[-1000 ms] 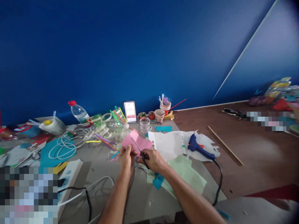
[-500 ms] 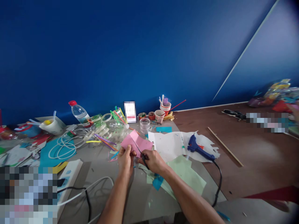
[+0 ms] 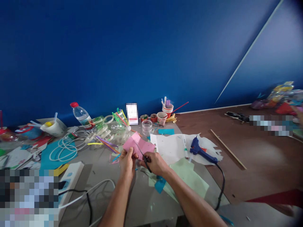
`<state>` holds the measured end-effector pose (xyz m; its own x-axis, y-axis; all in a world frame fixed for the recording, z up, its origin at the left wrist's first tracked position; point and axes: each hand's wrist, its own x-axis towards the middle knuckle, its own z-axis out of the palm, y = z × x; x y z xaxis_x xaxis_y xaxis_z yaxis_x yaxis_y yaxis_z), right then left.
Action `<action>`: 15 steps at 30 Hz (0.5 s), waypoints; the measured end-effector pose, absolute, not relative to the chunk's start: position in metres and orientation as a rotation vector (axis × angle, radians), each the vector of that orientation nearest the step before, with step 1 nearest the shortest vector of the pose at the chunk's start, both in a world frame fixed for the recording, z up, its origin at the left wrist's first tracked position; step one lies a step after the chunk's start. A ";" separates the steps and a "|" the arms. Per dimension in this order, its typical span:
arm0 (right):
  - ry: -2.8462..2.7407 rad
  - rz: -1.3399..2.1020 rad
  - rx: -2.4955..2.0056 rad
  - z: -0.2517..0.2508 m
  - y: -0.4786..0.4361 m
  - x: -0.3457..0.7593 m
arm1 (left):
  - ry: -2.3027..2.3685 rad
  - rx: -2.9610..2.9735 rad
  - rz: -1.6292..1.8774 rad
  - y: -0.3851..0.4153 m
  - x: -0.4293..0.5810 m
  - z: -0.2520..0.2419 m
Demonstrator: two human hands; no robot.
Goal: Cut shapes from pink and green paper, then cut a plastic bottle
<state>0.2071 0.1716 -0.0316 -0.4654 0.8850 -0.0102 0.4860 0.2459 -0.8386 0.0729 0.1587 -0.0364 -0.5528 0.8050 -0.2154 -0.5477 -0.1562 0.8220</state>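
My left hand (image 3: 126, 161) pinches the near edge of a pink sheet of paper (image 3: 139, 144) and holds it up above the table. My right hand (image 3: 155, 163) is closed round the black handles of a pair of scissors (image 3: 143, 155). The thin blades point up and away into the pink sheet, near its middle. Pale green paper (image 3: 189, 176) lies on the table under my right forearm.
A blue glue gun (image 3: 201, 151) with a black cord rests on white paper (image 3: 170, 145) to the right. A clear cup (image 3: 147, 127), paper cups (image 3: 165, 114), a water bottle (image 3: 80, 115), straws, coiled white cable (image 3: 62, 148) and a power strip (image 3: 71, 176) crowd the grey table. A wooden stick (image 3: 228, 148) lies on the brown floor.
Hardly anything differs; the scissors and pink sheet stay in the same place, with only a slight shift of my hands.
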 end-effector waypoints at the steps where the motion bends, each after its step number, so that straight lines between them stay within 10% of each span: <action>1: -2.048 1.132 -1.246 -0.031 0.172 0.207 | 1.150 0.339 1.845 0.159 0.073 -0.036; 15: -2.013 1.226 -1.214 -0.031 0.173 0.209 | 1.164 0.313 1.772 0.158 0.075 -0.033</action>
